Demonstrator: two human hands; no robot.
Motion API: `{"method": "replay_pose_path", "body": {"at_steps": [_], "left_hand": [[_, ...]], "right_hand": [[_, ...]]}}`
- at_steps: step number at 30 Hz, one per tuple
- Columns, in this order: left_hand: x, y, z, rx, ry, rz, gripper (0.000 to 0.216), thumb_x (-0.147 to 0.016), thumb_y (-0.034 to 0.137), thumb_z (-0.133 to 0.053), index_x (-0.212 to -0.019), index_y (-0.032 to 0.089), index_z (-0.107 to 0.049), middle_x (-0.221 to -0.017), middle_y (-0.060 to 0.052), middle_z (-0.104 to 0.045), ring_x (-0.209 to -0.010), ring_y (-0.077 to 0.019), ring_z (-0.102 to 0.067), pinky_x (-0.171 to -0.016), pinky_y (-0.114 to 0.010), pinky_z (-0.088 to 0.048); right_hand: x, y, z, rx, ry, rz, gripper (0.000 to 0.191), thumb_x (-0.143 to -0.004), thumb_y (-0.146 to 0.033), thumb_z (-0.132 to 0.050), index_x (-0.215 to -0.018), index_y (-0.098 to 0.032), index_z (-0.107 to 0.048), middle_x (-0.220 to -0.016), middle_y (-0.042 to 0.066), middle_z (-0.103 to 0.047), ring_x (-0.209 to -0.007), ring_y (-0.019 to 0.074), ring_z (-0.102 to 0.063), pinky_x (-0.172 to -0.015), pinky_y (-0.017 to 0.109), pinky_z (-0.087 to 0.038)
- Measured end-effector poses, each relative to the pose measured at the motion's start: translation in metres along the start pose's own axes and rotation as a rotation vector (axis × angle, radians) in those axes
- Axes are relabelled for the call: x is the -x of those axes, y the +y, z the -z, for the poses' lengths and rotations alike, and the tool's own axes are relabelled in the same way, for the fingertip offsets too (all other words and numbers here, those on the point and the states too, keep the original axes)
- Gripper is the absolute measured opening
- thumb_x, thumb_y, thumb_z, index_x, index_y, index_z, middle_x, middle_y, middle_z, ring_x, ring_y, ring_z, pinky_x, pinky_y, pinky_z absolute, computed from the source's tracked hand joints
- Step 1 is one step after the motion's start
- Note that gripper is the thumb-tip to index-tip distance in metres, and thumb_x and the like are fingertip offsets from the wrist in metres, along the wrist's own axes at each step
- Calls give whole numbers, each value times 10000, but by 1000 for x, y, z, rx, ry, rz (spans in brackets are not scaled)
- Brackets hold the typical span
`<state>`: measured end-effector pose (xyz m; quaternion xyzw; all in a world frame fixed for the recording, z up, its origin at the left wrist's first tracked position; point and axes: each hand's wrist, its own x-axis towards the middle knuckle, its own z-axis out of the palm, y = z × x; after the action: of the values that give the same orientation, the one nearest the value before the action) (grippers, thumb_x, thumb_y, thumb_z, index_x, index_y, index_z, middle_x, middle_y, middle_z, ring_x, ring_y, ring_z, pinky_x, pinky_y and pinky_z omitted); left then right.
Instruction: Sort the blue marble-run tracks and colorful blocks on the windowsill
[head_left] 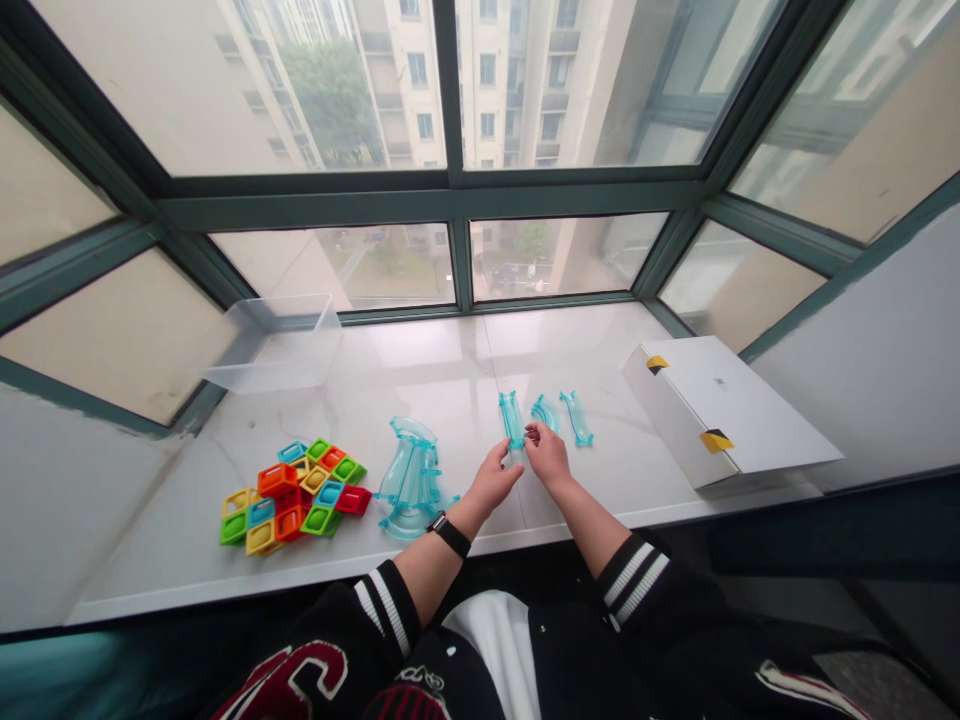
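A straight, see-through blue track piece [511, 415] lies lengthwise in front of me on the white sill. My left hand [493, 480] closes on its near end from the left, thumb and fingers around it. From the right, my right hand [547, 455] pinches at the same end, its fingertips partly hidden. Just beyond the right hand rests a curved blue track piece [546, 411]. Another straight blue piece [577, 418] lies to its right. Left of my hands sits a heap of clear blue track pieces [411, 478].
Colourful block-like pieces [300, 490] in red, green, yellow and blue are piled at the left. A clear plastic bin [277, 360] stands at the back left. On the right is a white box [720, 410] with yellow-black tabs. Windows [450, 200] border the sill [420, 350].
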<state>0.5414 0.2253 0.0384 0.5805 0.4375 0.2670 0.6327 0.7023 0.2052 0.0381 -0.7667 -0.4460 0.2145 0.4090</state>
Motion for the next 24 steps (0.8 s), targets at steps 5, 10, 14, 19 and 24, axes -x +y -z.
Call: {"method": "replay_pose_path", "body": {"at_steps": [5, 10, 14, 19, 24], "left_hand": [[-3, -7, -2, -20, 13, 1, 787, -769, 266, -823, -1508, 198, -560, -1612, -174, -506, -1514, -377, -447, -1225, -540, -402], [-2, -9, -2, -47, 11, 6, 799, -781, 273, -813, -1528, 206, -535, -1622, -170, -492, -1499, -374, -466, -1199, -532, -436], [-2, -9, -1, -79, 6, 0, 808, -797, 283, -798, -1545, 178, -509, -1638, -190, -461, -1471, -373, -493, -1174, -524, -461], [-3, -10, 0, -66, 3, 8, 821, -790, 297, -816, -1546, 201, -512, -1623, -171, -483, -1464, -370, -498, -1178, -511, -458], [0, -10, 1, -31, 3, 24, 861, -773, 308, -842, -1559, 215, -503, -1643, -169, -463, -1471, -389, -492, -1170, -511, -468]], "right_hand": [[-2, 4, -1, 27, 4, 31, 223, -875, -166, -578, -1046, -239, -701, -1039, 61, -778, -950, 222, -738, -902, 374, -579], [-3, 5, -3, 43, -16, 24, 221, -879, -157, -578, -1047, -233, -699, -1047, 64, -778, -949, 222, -738, -908, 374, -577], [-3, 5, -4, 50, -21, 34, 219, -885, -150, -573, -1049, -229, -696, -1042, 66, -779, -947, 225, -740, -923, 388, -574], [-3, 5, -3, 56, -34, 38, 235, -894, -166, -583, -1088, -233, -699, -1071, 68, -780, -916, 218, -745, -905, 385, -574], [6, 9, -2, 62, -36, 57, 309, -884, -185, -606, -1173, -253, -692, -1193, 71, -764, -845, 201, -740, -898, 389, -582]]}}
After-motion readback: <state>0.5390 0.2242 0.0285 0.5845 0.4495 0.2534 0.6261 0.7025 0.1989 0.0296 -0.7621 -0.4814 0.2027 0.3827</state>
